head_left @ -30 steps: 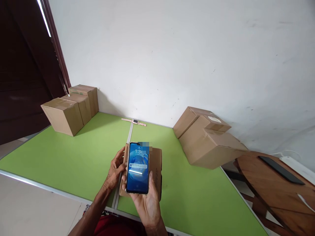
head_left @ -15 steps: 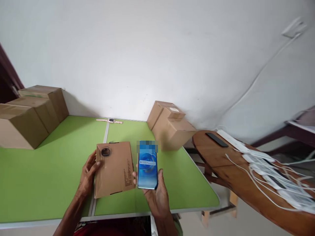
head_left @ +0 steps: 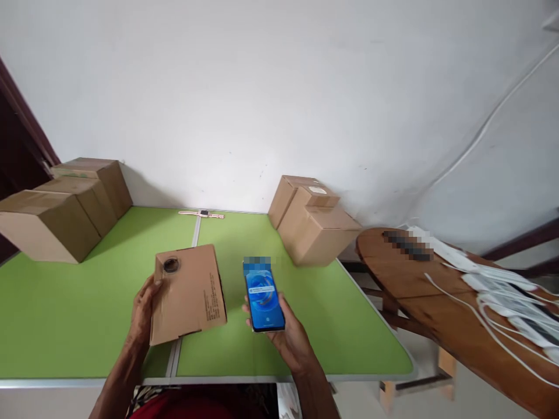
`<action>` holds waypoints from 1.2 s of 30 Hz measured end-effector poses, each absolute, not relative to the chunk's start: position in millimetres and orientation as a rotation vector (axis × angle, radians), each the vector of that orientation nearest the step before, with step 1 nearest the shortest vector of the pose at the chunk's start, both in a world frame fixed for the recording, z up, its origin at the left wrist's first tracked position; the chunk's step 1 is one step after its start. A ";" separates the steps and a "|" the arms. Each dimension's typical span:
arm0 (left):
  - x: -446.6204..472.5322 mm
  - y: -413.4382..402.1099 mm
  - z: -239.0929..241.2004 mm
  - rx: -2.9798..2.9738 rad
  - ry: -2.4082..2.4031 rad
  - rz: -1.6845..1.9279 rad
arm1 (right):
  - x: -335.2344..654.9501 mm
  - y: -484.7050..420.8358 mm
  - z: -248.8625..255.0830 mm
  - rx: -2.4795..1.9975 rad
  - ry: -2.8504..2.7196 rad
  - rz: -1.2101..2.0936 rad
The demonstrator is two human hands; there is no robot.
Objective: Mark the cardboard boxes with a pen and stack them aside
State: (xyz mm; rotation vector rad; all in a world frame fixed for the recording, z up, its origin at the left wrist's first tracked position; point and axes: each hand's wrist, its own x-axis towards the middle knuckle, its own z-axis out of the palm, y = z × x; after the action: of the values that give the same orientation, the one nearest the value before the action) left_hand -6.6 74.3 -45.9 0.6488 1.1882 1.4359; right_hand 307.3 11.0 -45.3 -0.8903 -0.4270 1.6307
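Observation:
My left hand (head_left: 143,311) grips the left edge of a flat brown cardboard box (head_left: 187,297), its thumb on the front near a round dark hole at the upper left corner. Dark printed lettering runs along the box's right side. In my right hand (head_left: 292,337) rests a smartphone (head_left: 265,299), its lit blue screen facing me with a notification bar across it. My fingers wrap round the phone's lower sides. Both things are held above the green table (head_left: 244,361), a gap between them.
A pink-strapped smartwatch (head_left: 203,214) lies at the table's back edge. Cardboard boxes stand at the left (head_left: 61,221) and more boxes at the back right (head_left: 323,233). A wooden table (head_left: 393,279) at the right holds white power strips (head_left: 493,279) and cables.
The cardboard box and my left hand have shifted left, away from the phone. The phone now tilts its top to the left. My view has turned slightly left.

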 end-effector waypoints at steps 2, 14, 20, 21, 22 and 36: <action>-29.6 72.1 -41.8 0.621 1.252 1.486 | 284.5 19.8 -53.5 -1.017 -0.517 1.623; -55.6 45.0 -46.1 0.595 1.290 1.516 | 244.3 23.3 -74.7 -1.411 -0.985 1.256; -47.6 46.0 -41.2 0.592 1.274 1.514 | 249.9 25.7 -67.6 -1.569 -1.172 1.076; -46.9 45.5 -41.0 0.592 1.271 1.514 | 247.6 25.4 -65.9 -1.584 -1.192 1.054; -45.9 44.6 -41.1 0.593 1.268 1.516 | 244.0 24.8 -63.1 -1.596 -1.206 1.027; 65.7 73.5 23.3 1.441 0.721 1.275 | 283.2 25.9 10.5 -1.328 -0.980 0.936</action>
State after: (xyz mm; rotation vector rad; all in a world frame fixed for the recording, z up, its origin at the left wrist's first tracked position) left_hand 65.7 73.5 23.3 1.4414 0.7207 1.2752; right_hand 283.2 25.9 10.5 -1.3280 -0.9799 0.9358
